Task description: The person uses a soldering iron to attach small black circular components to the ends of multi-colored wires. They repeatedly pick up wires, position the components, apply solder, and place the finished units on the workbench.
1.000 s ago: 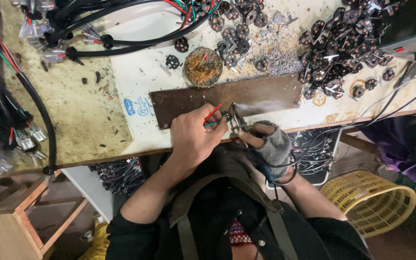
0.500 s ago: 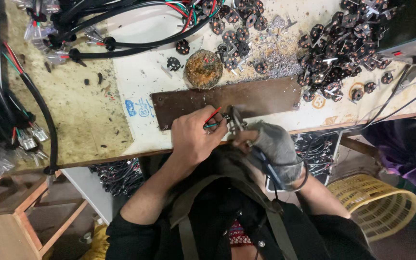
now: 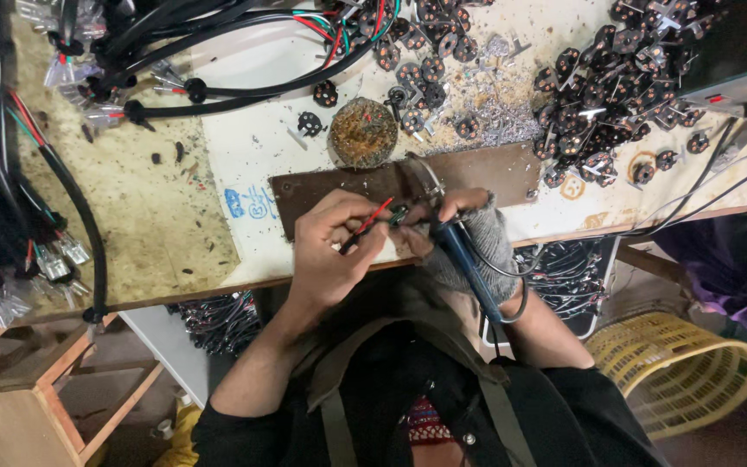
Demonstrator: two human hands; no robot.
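Pinching a thin red-sheathed wire (image 3: 372, 216) between thumb and fingertips, the left hand (image 3: 330, 255) is keeping its grip narrow and holding the wire end over the front edge of the long dark brown board (image 3: 339, 186). Right hand (image 3: 477, 238), in a grey fingerless knit glove, is closing its grip around a blue-handled soldering iron (image 3: 464, 259), tip meeting the wire and a small dark connector piece at the board; the joint itself is too small to read.

Handling, my read: wire is light, limp and springy, so take it close behind the stripped end. Iron is stiff and hot at the tip, so hold the handle only. Small black round connector discs (image 3: 603, 86), piled at the far right of the counter (image 3: 131, 225), look light and easily scattered.

Markings: a small blue printed mark (image 3: 235, 203) is sitting on the white sheet left of the board; an orange ring mark (image 3: 574, 188) is showing near the board's right end. A round rusty-brown cleaning pad (image 3: 363, 131) is sitting just behind the board.
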